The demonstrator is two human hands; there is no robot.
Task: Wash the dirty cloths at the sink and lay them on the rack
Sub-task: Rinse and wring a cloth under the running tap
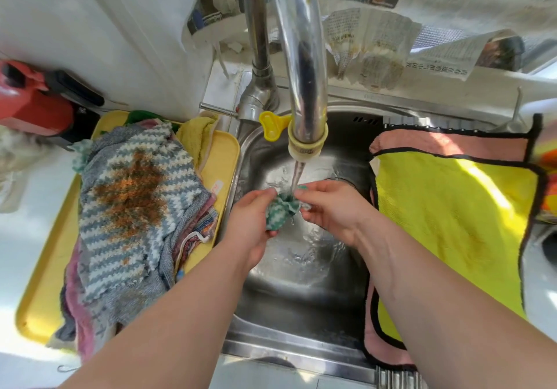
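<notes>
A small green-and-white cloth is bunched up under the stream of water from the chrome tap, over the steel sink. My left hand grips its left side and my right hand pinches its right side. On the left, a yellow tray holds a pile of dirty cloths; the top one is grey-and-white striped with a brown stain. To the right of the sink a yellow cloth with black edging lies spread over a pink one.
A red and black appliance stands at the far left behind the tray. Newspaper sheets hang along the back wall above the sink. A yellow tag hangs beside the tap's nozzle. A folded yellow cloth sits at the tray's back.
</notes>
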